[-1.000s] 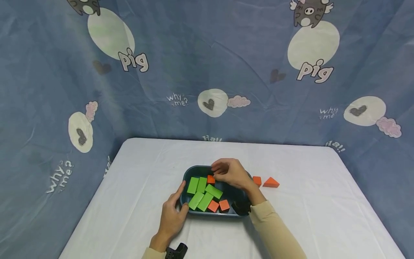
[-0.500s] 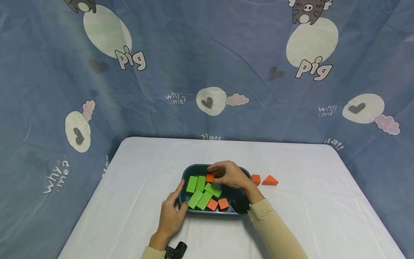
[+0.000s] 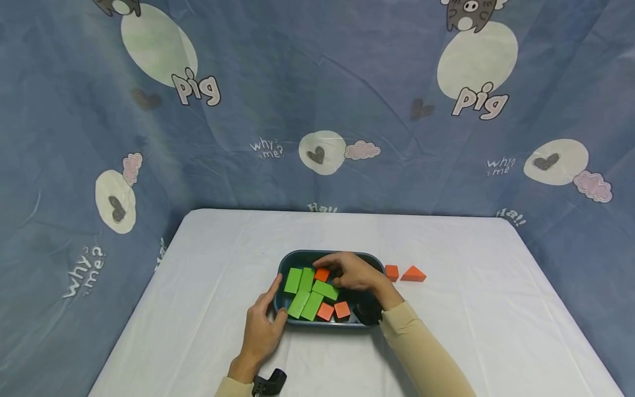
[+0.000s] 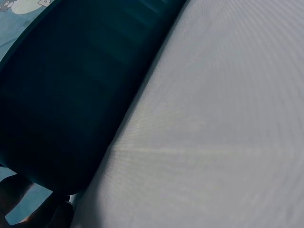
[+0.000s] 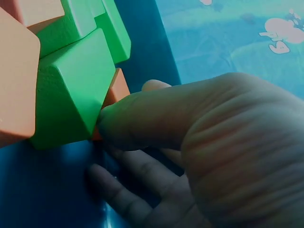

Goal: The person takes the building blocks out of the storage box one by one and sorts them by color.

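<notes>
A dark teal tray (image 3: pixel 327 324) holds several green rectangular blocks (image 3: pixel 300 304) and three orange ones. My left hand (image 3: pixel 263 325) touches the tray's left end, index finger along the side and thumb at the near corner. Over the tray reaches my right hand (image 3: pixel 354 273), its index finger stretched past the far side of an orange block (image 3: pixel 322 274). The right thumb lies at the end of a green block (image 3: pixel 325 289); in the right wrist view the thumb (image 5: pixel 142 116) partly hides the orange block (image 5: pixel 116 88) behind it.
Just right of the tray, an orange block (image 3: pixel 392 273) and an orange triangular block (image 3: pixel 413 274) lie on the white-covered table (image 3: pixel 496 331). Two more orange blocks (image 3: pixel 333 311) sit at the tray's near side. A blue printed cloth (image 3: pixel 238 182) hangs behind the table.
My right hand has come down into the tray, reaching left among the blocks. The far orange block and nearby green blocks have shifted and turned slightly. My left hand stays at the tray's end.
</notes>
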`<state>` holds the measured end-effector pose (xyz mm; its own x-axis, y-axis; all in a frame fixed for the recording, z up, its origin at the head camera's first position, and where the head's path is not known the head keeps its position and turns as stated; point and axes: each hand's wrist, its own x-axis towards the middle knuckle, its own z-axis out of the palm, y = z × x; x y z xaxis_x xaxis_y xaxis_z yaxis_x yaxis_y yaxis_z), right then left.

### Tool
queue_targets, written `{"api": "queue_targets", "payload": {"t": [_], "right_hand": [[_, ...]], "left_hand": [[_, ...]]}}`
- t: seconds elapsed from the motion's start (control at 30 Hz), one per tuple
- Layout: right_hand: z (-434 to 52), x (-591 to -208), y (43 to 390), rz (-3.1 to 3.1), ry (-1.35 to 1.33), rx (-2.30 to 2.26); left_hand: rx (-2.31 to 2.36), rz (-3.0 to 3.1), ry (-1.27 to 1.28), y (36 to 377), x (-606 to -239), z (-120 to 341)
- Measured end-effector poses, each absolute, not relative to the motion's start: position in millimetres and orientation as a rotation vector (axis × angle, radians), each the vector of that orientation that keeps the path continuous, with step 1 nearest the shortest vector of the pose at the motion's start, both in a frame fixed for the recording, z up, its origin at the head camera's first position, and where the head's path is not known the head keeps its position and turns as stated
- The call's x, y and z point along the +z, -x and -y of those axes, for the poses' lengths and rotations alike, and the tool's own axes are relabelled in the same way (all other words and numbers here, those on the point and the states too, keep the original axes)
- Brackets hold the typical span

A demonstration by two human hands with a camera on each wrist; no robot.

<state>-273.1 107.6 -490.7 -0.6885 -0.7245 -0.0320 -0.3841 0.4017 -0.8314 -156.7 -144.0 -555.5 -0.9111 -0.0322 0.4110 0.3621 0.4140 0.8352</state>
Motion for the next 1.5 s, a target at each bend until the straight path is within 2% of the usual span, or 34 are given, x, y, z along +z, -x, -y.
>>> {"api": "queue_targets", "payload": {"t": [0.9, 1.5], "right_hand": [[-106.3, -486.5, 276.6, -2.543, 1.086, -0.865], [-111.8, -482.9, 270.8, -2.547, 0.999, -0.791]], "left_hand": [[-1.483, 2.298, 0.28, 160.3, -552.8, 145.5], [-1.466, 2.31, 0.27, 155.7, -554.7, 142.6]]}}
